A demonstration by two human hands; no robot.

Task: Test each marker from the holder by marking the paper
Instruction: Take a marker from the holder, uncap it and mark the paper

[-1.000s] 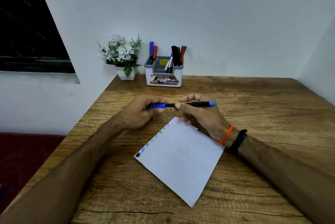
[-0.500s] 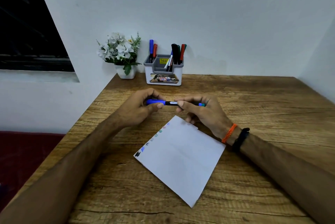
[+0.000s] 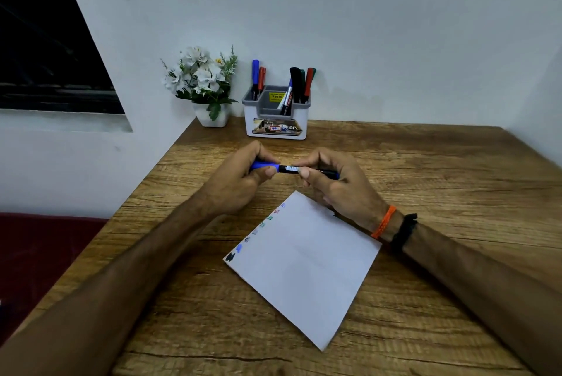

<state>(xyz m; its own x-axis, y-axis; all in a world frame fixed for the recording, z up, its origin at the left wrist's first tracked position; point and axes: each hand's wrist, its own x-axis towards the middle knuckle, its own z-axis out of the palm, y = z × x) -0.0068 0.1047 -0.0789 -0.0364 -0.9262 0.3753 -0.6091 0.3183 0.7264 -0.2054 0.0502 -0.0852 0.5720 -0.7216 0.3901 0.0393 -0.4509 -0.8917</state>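
A blue-capped black marker (image 3: 289, 168) lies level between my two hands above the table. My left hand (image 3: 240, 181) grips its blue cap end, and my right hand (image 3: 337, 184) pinches the black barrel with thumb and fingers. The cap sits closed against the barrel. Below my hands lies a white sheet of paper (image 3: 307, 266) with several small coloured marks along its left edge. The grey-and-white marker holder (image 3: 276, 120) stands at the back of the table with several markers upright in it.
A white pot of artificial flowers (image 3: 203, 86) stands left of the holder against the wall. The wooden table (image 3: 425, 181) ends at its left edge beside a dark red surface (image 3: 36, 251) below. An orange band and a black band circle my right wrist.
The cap and barrel have come together: earlier a gap and a long barrel showed, now the marker is short and closed. My right hand has slid leftward.
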